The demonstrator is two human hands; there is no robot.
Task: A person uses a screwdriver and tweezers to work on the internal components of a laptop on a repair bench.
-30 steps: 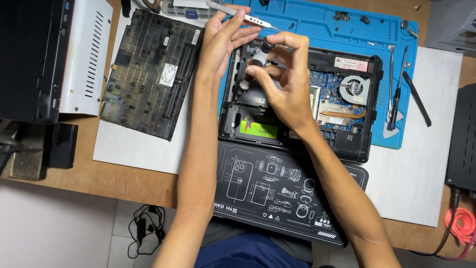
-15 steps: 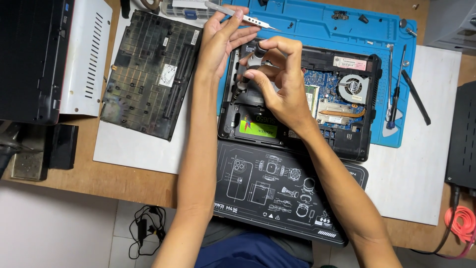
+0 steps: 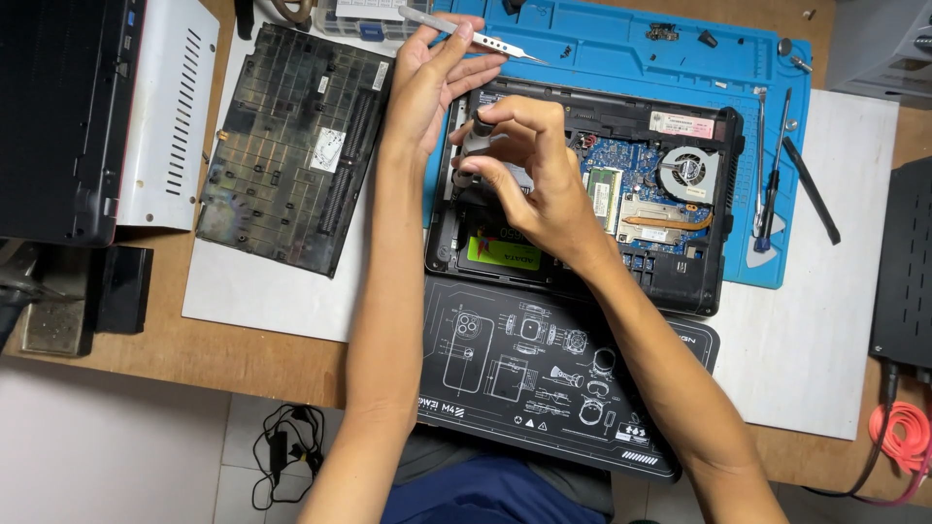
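Head view: the opened laptop (image 3: pixel 582 194) lies bottom-up on the blue mat (image 3: pixel 670 49), which keeps loose screws contained. The left hand (image 3: pixel 432 82) rests at the chassis's upper left corner, steadying it, fingers (image 3: pixel 466 73) loosely spread with tweezers (image 3: pixel 476 37) lodged between them. The right hand (image 3: pixel 529 175) hovers over the drive bay, fingers pinching a small dark-capped tool (image 3: pixel 482 124) upright. The removed bottom cover (image 3: pixel 291 146) lies well apart at left. Open room remains right of the fan (image 3: pixel 687 173); the dark mat (image 3: pixel 553 378) borders the near edge.
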